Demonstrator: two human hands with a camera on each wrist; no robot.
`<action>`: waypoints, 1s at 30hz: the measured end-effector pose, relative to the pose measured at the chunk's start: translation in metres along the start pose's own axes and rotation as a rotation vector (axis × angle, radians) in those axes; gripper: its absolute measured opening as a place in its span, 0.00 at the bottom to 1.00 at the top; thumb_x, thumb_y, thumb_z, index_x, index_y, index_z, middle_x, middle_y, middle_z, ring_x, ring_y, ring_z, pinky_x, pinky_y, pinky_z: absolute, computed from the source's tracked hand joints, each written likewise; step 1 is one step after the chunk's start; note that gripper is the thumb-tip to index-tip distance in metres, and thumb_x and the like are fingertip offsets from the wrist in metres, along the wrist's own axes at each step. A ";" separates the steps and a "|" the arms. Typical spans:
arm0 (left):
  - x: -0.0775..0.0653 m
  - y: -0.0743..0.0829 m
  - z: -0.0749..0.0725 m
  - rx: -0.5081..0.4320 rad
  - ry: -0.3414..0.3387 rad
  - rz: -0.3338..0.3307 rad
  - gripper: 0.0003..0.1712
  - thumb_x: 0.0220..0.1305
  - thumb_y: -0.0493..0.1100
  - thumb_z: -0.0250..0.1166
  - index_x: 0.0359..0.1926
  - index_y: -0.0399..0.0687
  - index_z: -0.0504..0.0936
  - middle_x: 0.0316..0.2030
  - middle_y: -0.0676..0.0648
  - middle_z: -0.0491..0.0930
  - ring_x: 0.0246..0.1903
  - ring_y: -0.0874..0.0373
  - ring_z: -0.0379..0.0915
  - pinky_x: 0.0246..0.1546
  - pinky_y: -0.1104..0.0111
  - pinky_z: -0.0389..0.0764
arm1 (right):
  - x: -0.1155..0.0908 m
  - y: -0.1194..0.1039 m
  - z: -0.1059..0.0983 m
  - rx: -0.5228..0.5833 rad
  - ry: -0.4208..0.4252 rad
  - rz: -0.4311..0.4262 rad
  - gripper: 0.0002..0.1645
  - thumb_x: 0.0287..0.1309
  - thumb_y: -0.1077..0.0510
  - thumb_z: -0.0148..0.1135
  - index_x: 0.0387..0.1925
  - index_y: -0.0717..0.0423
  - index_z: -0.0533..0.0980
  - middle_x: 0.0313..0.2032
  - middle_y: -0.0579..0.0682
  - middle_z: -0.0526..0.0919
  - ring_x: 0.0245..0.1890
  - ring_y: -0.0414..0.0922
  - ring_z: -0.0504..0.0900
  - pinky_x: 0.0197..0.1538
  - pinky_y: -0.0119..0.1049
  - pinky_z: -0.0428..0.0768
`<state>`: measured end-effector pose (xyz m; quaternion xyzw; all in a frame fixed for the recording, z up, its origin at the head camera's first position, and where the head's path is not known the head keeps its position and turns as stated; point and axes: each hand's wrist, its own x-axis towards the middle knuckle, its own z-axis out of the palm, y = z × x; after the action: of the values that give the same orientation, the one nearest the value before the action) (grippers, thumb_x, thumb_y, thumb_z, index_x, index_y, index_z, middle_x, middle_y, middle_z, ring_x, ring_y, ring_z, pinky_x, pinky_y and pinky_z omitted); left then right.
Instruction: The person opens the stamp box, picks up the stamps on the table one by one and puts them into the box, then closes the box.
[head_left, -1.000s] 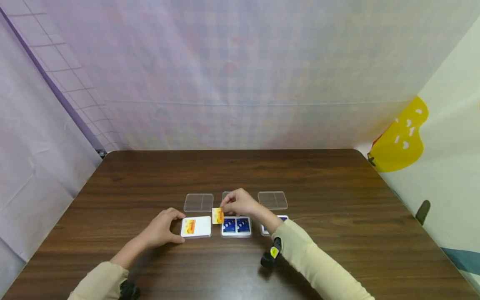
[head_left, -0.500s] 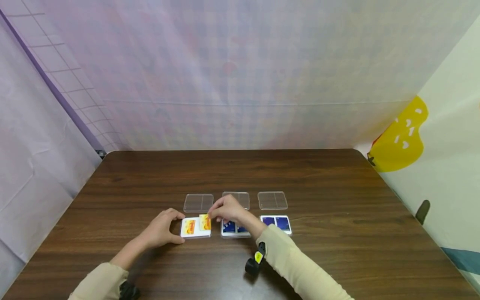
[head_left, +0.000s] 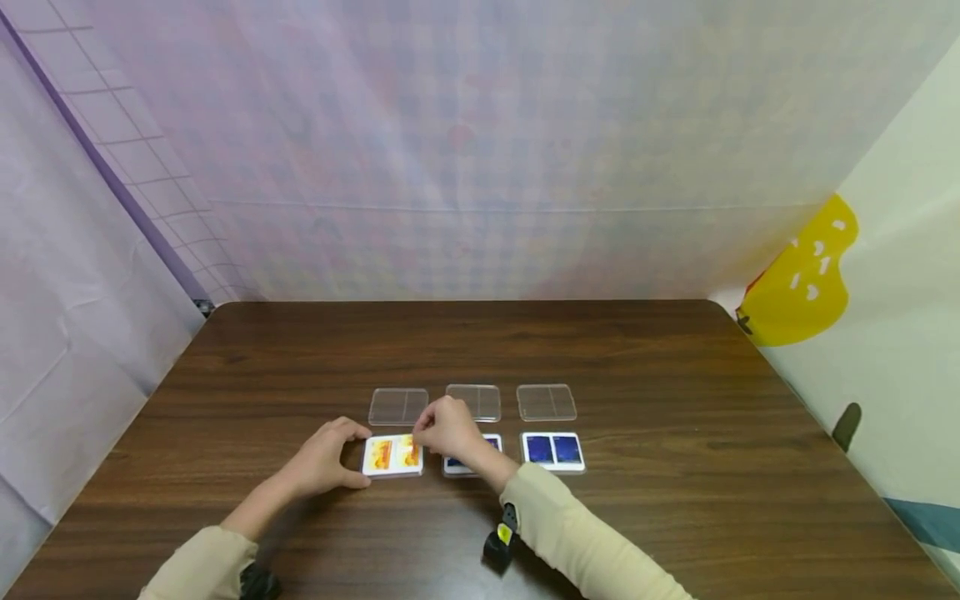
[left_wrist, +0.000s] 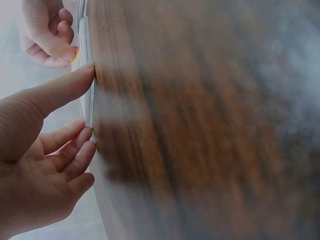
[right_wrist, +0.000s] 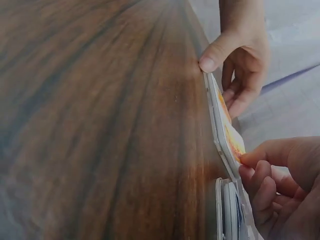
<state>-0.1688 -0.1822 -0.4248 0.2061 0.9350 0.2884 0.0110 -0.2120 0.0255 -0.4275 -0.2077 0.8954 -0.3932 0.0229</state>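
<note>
In the head view my left hand holds the left end of a shallow white-and-clear case, thumb at its near corner and fingers at its far corner. One orange-and-yellow card lies in the case's left half. My right hand pinches the upper right corner of a second, matching card over the right half. In the right wrist view, thumb and fingertip grip this card's edge close to the case surface; whether it lies fully flat I cannot tell.
A middle case with dark blue cards sits under my right wrist, partly hidden. Further right lies another case with two blue cards. Behind them are three clear lids in a row on the wooden table.
My right hand has moved left with the orange-and-yellow card, from between the cases to the left case's right half, and lowered it there. My left hand has stayed in place.
</note>
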 end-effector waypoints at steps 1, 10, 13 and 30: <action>0.000 -0.001 0.000 0.001 0.000 0.001 0.32 0.34 0.44 0.77 0.43 0.36 0.77 0.39 0.45 0.75 0.41 0.49 0.70 0.45 0.55 0.72 | 0.000 0.000 0.000 -0.022 0.009 -0.016 0.04 0.40 0.66 0.63 0.17 0.58 0.81 0.15 0.47 0.81 0.07 0.31 0.70 0.16 0.23 0.72; 0.000 -0.001 0.001 0.000 -0.005 -0.008 0.32 0.34 0.43 0.77 0.43 0.36 0.76 0.39 0.45 0.75 0.42 0.49 0.69 0.45 0.55 0.71 | -0.001 -0.003 0.002 -0.180 0.064 -0.124 0.05 0.33 0.67 0.62 0.14 0.55 0.81 0.14 0.44 0.80 0.15 0.34 0.71 0.23 0.24 0.69; 0.000 0.000 0.000 -0.002 -0.004 -0.009 0.32 0.34 0.43 0.76 0.43 0.36 0.76 0.39 0.45 0.75 0.42 0.49 0.69 0.45 0.55 0.72 | 0.000 -0.003 0.003 -0.206 0.070 -0.130 0.06 0.32 0.67 0.62 0.13 0.53 0.80 0.14 0.43 0.79 0.15 0.35 0.71 0.23 0.23 0.69; 0.000 -0.007 0.000 -0.001 0.004 0.036 0.33 0.32 0.43 0.77 0.43 0.36 0.76 0.39 0.45 0.75 0.41 0.49 0.70 0.45 0.55 0.71 | 0.001 0.002 -0.010 -0.104 0.085 -0.100 0.02 0.39 0.60 0.63 0.19 0.54 0.80 0.17 0.43 0.79 0.18 0.33 0.71 0.31 0.29 0.75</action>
<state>-0.1709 -0.1871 -0.4289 0.2225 0.9309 0.2897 0.0039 -0.2159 0.0329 -0.4223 -0.2363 0.9032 -0.3553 -0.0455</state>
